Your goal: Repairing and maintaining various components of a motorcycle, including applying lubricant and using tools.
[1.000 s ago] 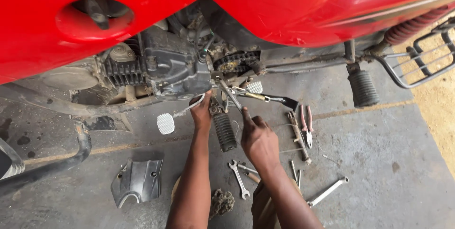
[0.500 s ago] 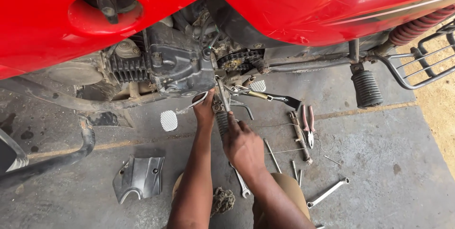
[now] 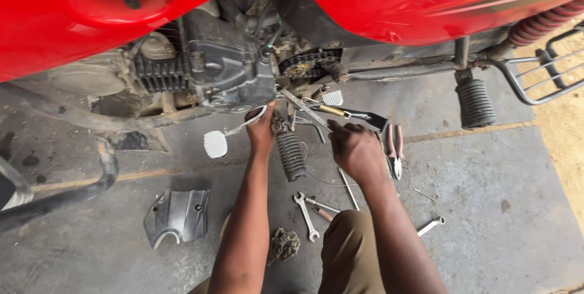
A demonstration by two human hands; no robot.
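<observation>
Mid-frame, left hand point(image 3: 261, 131) clamped on the gear lever point(image 3: 240, 128) beneath the engine case point(image 3: 228, 78), its long axis running left to the pedal pad point(image 3: 215, 143); right hand point(image 3: 356, 151), farther off, half-curled near the footpeg point(image 3: 291, 155), grip unclear.

Gear shift lever point(image 3: 234, 133): thin metal rod with oval ribbed pedal pad at end, running leftward from my left hand point(image 3: 261, 129), which grips it. Long metal tool point(image 3: 304, 108) slanting, lower end under my right hand point(image 3: 356, 148).
</observation>
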